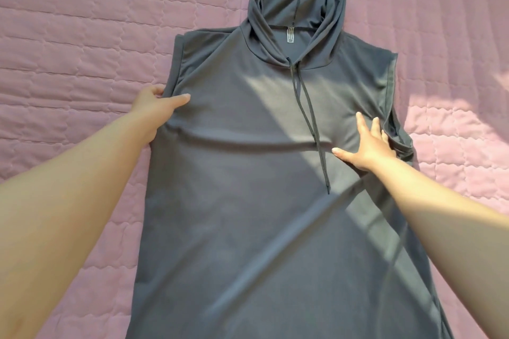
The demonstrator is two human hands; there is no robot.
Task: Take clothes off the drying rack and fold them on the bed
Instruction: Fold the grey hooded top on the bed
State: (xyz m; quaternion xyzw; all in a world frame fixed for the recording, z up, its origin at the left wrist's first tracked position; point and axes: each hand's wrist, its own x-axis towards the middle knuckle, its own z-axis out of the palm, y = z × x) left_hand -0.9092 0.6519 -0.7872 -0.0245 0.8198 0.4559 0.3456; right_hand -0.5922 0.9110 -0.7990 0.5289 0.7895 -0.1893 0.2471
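A dark grey sleeveless hoodie (pixel 242 173) lies spread face up on the bed, hood pointing away from me, its drawstring (pixel 311 118) trailing down the chest. My left hand (pixel 157 103) pinches the fabric at the bottom of the left armhole, thumb on top and fingers tucked under the edge. My right hand (pixel 366 146) rests on the cloth beside the right armhole; thumb and two fingers are spread flat, the other fingers curl into the bunched fabric there. The drying rack is out of view.
A pink quilted bedspread (pixel 68 49) covers the bed on every side of the hoodie. A patch of sunlight falls across the garment's chest and the bedspread at the right (pixel 454 124).
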